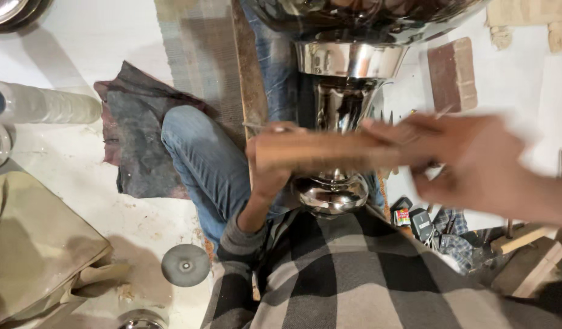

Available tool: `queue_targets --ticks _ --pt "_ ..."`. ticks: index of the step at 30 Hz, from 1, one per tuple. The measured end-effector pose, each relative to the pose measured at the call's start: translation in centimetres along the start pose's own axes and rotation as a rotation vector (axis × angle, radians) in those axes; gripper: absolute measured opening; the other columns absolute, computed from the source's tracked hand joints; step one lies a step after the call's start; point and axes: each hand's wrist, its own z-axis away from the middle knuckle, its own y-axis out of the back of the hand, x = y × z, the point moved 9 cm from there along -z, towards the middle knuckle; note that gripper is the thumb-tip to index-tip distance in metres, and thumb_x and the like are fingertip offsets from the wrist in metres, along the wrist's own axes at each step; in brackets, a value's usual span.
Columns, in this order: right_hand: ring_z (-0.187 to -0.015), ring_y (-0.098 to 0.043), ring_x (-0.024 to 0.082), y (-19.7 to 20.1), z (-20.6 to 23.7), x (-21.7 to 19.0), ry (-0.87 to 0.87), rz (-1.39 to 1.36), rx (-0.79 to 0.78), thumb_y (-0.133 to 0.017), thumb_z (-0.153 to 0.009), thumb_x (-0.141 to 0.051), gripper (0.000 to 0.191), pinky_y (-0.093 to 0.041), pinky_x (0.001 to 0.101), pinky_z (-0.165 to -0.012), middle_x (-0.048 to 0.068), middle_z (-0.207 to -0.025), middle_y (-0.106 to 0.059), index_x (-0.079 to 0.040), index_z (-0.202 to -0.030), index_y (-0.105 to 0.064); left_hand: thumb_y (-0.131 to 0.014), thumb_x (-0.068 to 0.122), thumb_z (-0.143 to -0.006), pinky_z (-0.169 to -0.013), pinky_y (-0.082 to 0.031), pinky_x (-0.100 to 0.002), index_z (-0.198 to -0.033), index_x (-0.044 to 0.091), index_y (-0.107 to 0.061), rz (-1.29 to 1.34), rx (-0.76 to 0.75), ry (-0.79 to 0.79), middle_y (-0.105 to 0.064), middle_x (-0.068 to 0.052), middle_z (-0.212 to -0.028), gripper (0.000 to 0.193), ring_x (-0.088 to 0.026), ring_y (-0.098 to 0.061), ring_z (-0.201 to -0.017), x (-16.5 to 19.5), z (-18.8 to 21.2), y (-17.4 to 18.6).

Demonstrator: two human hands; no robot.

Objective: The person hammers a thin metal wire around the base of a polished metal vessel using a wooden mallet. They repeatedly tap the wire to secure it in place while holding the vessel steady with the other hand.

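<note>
A flat wooden strip (320, 151) lies with its long axis crosswise in front of the polished steel pedestal vase (342, 91), its ends pointing left and right, the left hand (270, 159) closed around one end and the blurred right hand (470, 161) pinching the other.

I see a mirror-bright silver goblet (345, 91), its polish picking up dark reflections. The block (320, 151) across it is warm brown. My shirt (366, 274) is a broad check of grey, black and pale beige, with a striped grey cuff. The jeans (208, 161) are faded blue. A rag (135, 134) on the white floor (74, 42) is dark grey with reddish edges. The brick (453, 74) is dull red-brown, the disc (185, 265) flat grey, the cloth (37, 244) khaki.
</note>
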Motion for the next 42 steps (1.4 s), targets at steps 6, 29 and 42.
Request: queue_targets --ticks 6,29,42 --pt "-0.057 -0.068 0.025 -10.1 5.3 -3.0 0.034 0.208 0.124 -0.078 -0.061 -0.018 0.076 -0.06 0.0398 -0.052 0.027 -0.121 -0.07 0.003 -0.133 -0.064 -0.072 -0.007 -0.096 -0.083 -0.063 -0.037 -0.116 -0.002 -0.058 0.632 0.266 0.382 -0.072 -0.017 -0.098 0.024 -0.024 -0.072 -0.089 -1.8 3.5 -1.0" --pt "-0.093 -0.072 0.021 -22.5 5.4 10.2 -0.293 -1.039 0.494 -0.079 -0.068 -0.001 0.044 -0.059 0.0366 -0.087 0.013 -0.102 -0.077 0.006 -0.111 -0.073 -0.077 0.008 -0.096 -0.068 -0.067 -0.036 -0.107 -0.002 -0.063 0.871 -0.159 0.38 -0.074 -0.014 -0.087 0.02 -0.023 -0.075 -0.08 2.3 3.2 -4.0" --pt "-0.088 -0.075 0.02 -18.6 7.5 5.4 -0.244 -1.041 0.607 -0.094 -0.068 -0.007 0.063 -0.063 0.0363 -0.087 0.017 -0.1 -0.077 0.012 -0.122 -0.067 -0.08 0.002 -0.09 -0.073 -0.063 -0.038 -0.11 -0.002 -0.057 1.21 -0.062 0.449 -0.069 -0.015 -0.088 0.031 -0.027 -0.071 -0.083 -4.0 4.2 -2.7"
